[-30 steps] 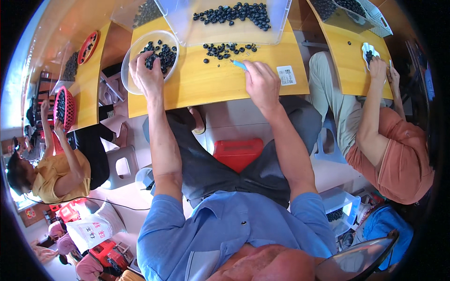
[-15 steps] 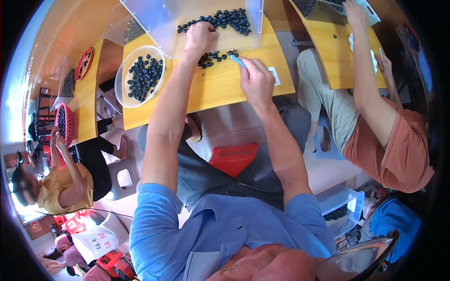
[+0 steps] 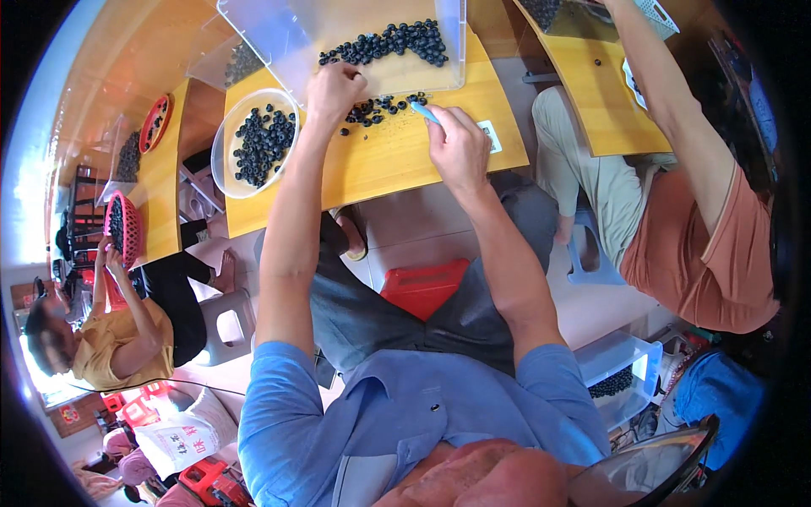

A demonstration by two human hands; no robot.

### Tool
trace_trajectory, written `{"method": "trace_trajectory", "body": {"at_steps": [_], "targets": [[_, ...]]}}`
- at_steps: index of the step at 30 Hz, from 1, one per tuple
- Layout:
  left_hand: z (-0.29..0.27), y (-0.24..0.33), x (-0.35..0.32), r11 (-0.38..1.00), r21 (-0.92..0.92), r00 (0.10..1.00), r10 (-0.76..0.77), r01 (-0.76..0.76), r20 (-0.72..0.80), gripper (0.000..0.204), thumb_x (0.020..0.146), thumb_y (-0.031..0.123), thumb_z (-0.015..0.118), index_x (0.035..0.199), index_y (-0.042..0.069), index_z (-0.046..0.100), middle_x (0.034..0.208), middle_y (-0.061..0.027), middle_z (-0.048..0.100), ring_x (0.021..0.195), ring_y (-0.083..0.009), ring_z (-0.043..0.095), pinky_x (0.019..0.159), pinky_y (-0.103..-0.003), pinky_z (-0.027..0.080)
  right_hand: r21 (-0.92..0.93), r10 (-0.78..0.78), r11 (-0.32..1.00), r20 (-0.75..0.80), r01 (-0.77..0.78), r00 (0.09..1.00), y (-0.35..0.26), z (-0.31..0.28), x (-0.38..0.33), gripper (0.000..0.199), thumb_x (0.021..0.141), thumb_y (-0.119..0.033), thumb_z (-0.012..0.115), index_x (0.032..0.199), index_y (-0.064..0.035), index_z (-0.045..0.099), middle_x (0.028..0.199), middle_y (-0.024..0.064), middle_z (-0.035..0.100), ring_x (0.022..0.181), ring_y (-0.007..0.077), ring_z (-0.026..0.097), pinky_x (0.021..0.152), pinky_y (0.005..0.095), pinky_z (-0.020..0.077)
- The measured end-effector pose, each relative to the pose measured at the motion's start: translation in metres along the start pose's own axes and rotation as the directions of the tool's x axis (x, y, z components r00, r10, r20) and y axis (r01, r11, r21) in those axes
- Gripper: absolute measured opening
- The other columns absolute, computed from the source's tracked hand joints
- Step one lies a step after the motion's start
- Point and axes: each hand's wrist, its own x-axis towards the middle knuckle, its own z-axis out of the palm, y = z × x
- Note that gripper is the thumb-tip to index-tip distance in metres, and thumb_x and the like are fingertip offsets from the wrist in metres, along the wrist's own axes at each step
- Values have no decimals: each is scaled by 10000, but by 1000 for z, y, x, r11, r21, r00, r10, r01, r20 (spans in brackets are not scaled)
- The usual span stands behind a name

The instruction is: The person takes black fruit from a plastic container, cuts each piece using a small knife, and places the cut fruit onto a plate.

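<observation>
My right hand (image 3: 460, 148) grips a slim light-blue tool (image 3: 427, 113), its end close to a loose row of small dark round bead-like pieces (image 3: 388, 105) on the yellow table. At the near edge of a clear plastic box (image 3: 405, 84), the fingers of my left hand (image 3: 335, 89) are pinched together; what they hold, if anything, is hidden. Inside the box lies a heap of the same dark pieces (image 3: 393, 42). A round translucent tub (image 3: 221, 169), left of my left forearm, holds more of them.
A small white card (image 3: 489, 135) lies right of my right hand. Under the table shows a red stool (image 3: 422, 286). A co-worker in a rust-coloured shirt (image 3: 701, 253) works at the right table. Another person (image 3: 127, 338) on the left holds a pink basket (image 3: 127, 230).
My left hand has come out from over the heap in the box, moving nearer and left to its front edge. My right hand still holds the blue tool, nearly unmoved.
</observation>
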Motion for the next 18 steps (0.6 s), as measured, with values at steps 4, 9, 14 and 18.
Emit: {"method": "trace_trajectory", "body": {"at_steps": [4, 9, 14, 18], "targets": [[-14, -16, -35, 680, -677, 954, -272, 281, 123, 229, 920, 130, 638, 1077, 2, 743, 902, -155, 762, 785, -186, 733, 756, -295, 587, 11, 3, 1000, 16, -3, 1000, 0, 2, -2, 184, 862, -74, 738, 1044, -51, 752, 886, 104, 707, 778, 321, 699, 689, 430, 548], [-12, -21, -90, 176, -913, 923, -186, 368, 337, 237, 1037, 78, 583, 1226, -41, 662, 973, -145, 747, 788, -159, 704, 742, -267, 585, 16, -13, 1000, 60, 13, 998, -3, 7, -5, 180, 862, -74, 744, 1041, -51, 750, 883, 103, 706, 781, 320, 698, 687, 425, 549], [-6, -9, -111, 151, -916, 918, -209, 372, 338, 259, 1006, 65, 681, 1233, -58, 656, 1034, -153, 752, 891, -164, 732, 822, -266, 604, -22, -61, 998, 90, 63, 994, -6, 15, -11, 206, 849, -57, 746, 1055, -58, 741, 887, 99, 692, 798, 312, 692, 693, 421, 547], [3, -1, -116, 89, -942, 920, -264, 322, 290, 285, 929, 14, 765, 1191, -55, 675, 1030, -118, 759, 888, -125, 716, 812, -238, 583, -21, -132, 991, 128, 136, 983, -6, 17, -14, 231, 832, -46, 752, 1061, -61, 736, 886, 91, 682, 794, 305, 683, 694, 417, 543]]}}
